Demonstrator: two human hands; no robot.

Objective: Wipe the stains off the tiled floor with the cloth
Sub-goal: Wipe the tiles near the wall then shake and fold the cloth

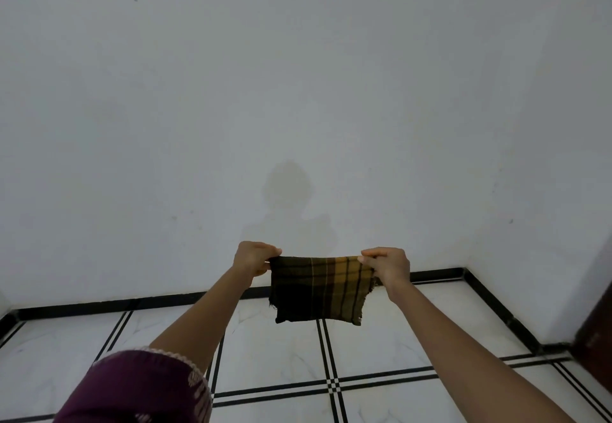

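I see left hand [253, 258], right hand [387, 265] each pinching top corner of plaid cloth [319, 288], held taut above tiled floor [381, 349].

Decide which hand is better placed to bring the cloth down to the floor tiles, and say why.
Neither clearly. The left hand and right hand each pinch a top corner of the cloth, level, above the floor. No stain shows, so either could lead.

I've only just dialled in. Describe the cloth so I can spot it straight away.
Find the white wall where it meets the black-lined tiled floor. In front of that junction, the left hand and right hand pinch the plaid cloth by its top corners. It hangs in the air, the only mustard-and-black checked thing here.
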